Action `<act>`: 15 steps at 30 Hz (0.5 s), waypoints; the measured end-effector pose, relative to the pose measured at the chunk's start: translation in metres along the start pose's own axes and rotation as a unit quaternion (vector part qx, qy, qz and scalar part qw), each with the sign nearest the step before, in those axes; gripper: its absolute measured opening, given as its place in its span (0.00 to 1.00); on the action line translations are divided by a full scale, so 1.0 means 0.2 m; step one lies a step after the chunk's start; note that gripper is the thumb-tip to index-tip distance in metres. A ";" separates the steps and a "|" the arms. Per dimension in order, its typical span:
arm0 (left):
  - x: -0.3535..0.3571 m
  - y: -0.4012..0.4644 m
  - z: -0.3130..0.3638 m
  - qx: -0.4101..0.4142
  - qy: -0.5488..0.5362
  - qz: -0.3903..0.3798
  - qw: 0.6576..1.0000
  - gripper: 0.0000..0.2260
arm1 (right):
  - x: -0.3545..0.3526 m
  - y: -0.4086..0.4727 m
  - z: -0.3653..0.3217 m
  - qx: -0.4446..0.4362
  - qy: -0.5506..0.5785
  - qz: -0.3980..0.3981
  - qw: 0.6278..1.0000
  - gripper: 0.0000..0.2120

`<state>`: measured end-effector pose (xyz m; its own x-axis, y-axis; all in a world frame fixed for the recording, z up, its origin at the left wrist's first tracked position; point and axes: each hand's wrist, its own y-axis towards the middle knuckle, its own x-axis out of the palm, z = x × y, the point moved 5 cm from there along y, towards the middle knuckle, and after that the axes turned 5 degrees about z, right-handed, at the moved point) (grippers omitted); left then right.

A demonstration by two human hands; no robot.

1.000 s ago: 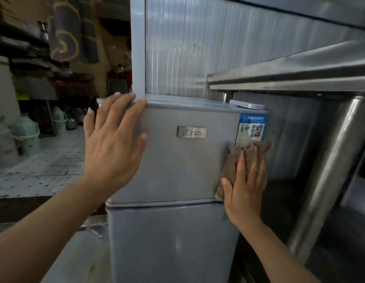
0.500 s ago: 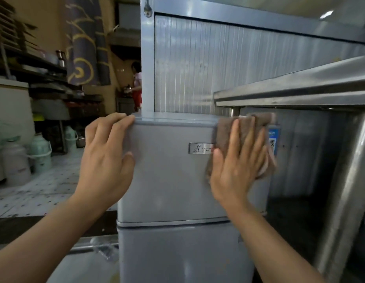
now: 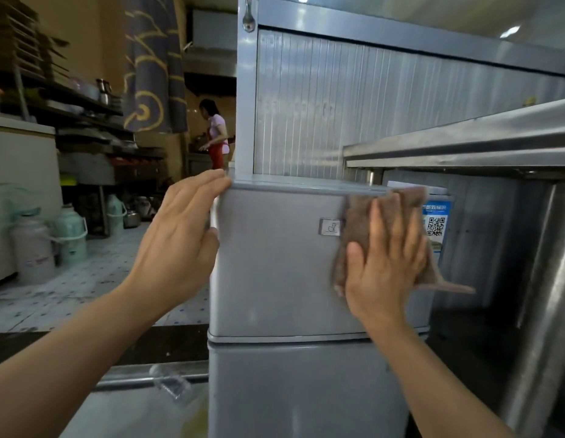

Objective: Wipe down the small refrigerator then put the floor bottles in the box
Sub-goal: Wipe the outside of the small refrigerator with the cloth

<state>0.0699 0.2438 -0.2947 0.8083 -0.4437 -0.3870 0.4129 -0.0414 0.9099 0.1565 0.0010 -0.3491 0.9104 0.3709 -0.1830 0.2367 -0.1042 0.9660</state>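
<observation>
A small grey two-door refrigerator (image 3: 274,279) fills the middle of the view, with a badge on its upper door and a blue QR sticker (image 3: 436,226) at the upper right corner. My right hand (image 3: 385,263) lies flat on a brown cloth (image 3: 357,216), pressing it against the upper door, over part of the badge. My left hand (image 3: 176,245) rests against the upper left edge of the fridge, fingers together and reaching its top corner. A clear plastic bottle (image 3: 169,382) lies low at the left of the fridge, blurred.
A steel table (image 3: 464,143) with a thick leg (image 3: 540,311) stands close on the right. A corrugated metal wall (image 3: 306,105) rises behind the fridge. Pale jugs (image 3: 69,235) stand on the tiled floor at left. A person (image 3: 216,134) works at the far back.
My right hand has slid the cloth from the door's right edge up to the top and leftward toward the badge. My left hand stays on the upper left corner. The view has tilted upward.
</observation>
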 end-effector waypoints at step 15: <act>-0.02 -0.16 -0.12 -0.070 -0.106 -0.040 0.991 0.31 | 0.05 -0.06 -0.51 -0.240 0.000 -0.041 0.970 0.29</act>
<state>0.0638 0.2694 -0.3252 0.6707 -0.6224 -0.4035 0.5382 0.0339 0.8422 0.1290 0.0994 -0.3439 0.8950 0.3599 -0.2635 0.1235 0.3676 0.9217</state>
